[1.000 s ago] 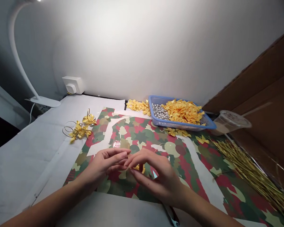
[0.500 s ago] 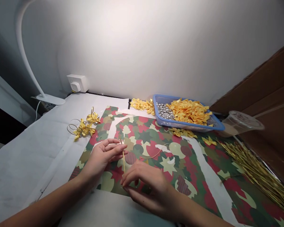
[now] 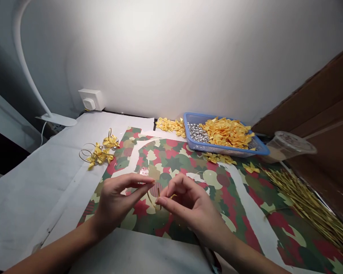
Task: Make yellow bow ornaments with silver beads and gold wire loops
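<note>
A thin gold wire point(image 3: 150, 199) curves in a loop between my two hands, above the patterned wrapping paper point(image 3: 174, 164). My left hand point(image 3: 118, 198) is closed, thumb and fingertips pinching near one end of the wire. Close by on the right, my right hand point(image 3: 193, 209) pinches the wire between thumb and forefinger, its other fingers curled. A short upright end of wire shows by the right fingertips. The rest of the wire is partly hidden behind the right fingers.
Finished-looking wire rings with yellow bows point(image 3: 100, 155) lie at left. A blue basket point(image 3: 228, 151) holds silver bells and yellow bows, with more bows point(image 3: 170, 125) beside it. A bundle of gold wires point(image 3: 305, 205), a clear plastic cup point(image 3: 288, 148) and a lamp point(image 3: 61, 119) stand around.
The wire, held straight before, is now bent into a curve. My right hand has moved up and turned palm inward, and the left hand has turned so its fingertips point right.
</note>
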The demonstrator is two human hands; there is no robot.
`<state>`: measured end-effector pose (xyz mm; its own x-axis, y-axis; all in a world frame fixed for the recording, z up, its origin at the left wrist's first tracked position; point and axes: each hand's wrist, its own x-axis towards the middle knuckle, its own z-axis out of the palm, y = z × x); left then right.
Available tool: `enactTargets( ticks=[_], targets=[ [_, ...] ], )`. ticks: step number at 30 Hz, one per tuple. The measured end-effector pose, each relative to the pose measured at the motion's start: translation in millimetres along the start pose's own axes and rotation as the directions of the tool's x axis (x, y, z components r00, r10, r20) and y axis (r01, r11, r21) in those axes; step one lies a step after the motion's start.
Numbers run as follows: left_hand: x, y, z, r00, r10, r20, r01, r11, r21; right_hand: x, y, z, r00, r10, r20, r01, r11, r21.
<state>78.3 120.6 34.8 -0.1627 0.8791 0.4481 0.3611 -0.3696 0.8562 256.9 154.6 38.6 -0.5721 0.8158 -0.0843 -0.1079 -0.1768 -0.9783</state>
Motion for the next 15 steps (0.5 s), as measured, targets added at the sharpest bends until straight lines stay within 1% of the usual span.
enactTargets(
  ticks=[1, 2, 3, 4, 5, 6, 7, 8, 9, 10, 12, 13, 15],
  targets=[
    [-1, -1, -0.5, 0.994, 0.106, 0.018, -0.107, 0.994, 0.031, 2, 0, -1, 1.0, 0.013, 0.009, -0.013, 0.999, 0.044],
    [-2, -1, -0.9, 0.983, 0.183, 0.03, -0.184, 0.982, 0.044, 3, -1, -1, 0.999, 0.02, 0.027, -0.021, 0.997, 0.072],
    [-3, -1, -1.1, 0.977, 0.211, 0.039, -0.213, 0.976, 0.051, 4, -2, -2, 0.999, 0.023, 0.046, -0.027, 0.996, 0.086],
    [-3, 0, -1.1, 0.983, 0.18, 0.04, -0.182, 0.982, 0.057, 5, -2, -3, 0.998, 0.024, 0.064, -0.03, 0.995, 0.094],
    [-3, 1, -0.8, 0.995, 0.097, 0.035, -0.099, 0.993, 0.058, 5, -3, -4, 0.997, 0.023, 0.077, -0.031, 0.995, 0.099],
    [-2, 3, -0.2, 0.999, -0.025, 0.031, 0.023, 0.999, 0.046, 5, -3, -5, 0.996, 0.024, 0.084, -0.033, 0.994, 0.106],
    [-1, 6, 0.5, 0.985, -0.167, 0.037, 0.166, 0.986, 0.017, 5, -2, -5, 0.996, 0.023, 0.087, -0.033, 0.993, 0.115],
    [0, 8, 1.3, 0.95, -0.306, 0.055, 0.308, 0.951, -0.026, 5, -2, -6, 0.996, 0.021, 0.089, -0.032, 0.992, 0.125],
    [1, 9, 2.0, 0.905, -0.416, 0.087, 0.422, 0.903, -0.083, 5, -1, -7, 0.996, 0.02, 0.088, -0.032, 0.99, 0.136],
    [2, 10, 2.7, 0.86, -0.494, 0.127, 0.508, 0.849, -0.143, 6, 0, -7, 0.996, 0.02, 0.083, -0.032, 0.989, 0.144],
    [4, 10, 3.5, 0.783, -0.588, 0.204, 0.622, 0.753, -0.215, 7, 1, -8, 0.998, 0.022, 0.056, -0.03, 0.989, 0.144],
    [3, 9, 3.9, 0.754, -0.614, 0.233, 0.656, 0.719, -0.231, 7, 2, -8, 0.999, 0.025, 0.027, -0.029, 0.99, 0.138],
    [2, 7, 4.5, 0.717, -0.638, 0.28, 0.696, 0.677, -0.24, 9, 3, -9, 0.999, 0.033, -0.037, -0.028, 0.992, 0.125]
  ],
)
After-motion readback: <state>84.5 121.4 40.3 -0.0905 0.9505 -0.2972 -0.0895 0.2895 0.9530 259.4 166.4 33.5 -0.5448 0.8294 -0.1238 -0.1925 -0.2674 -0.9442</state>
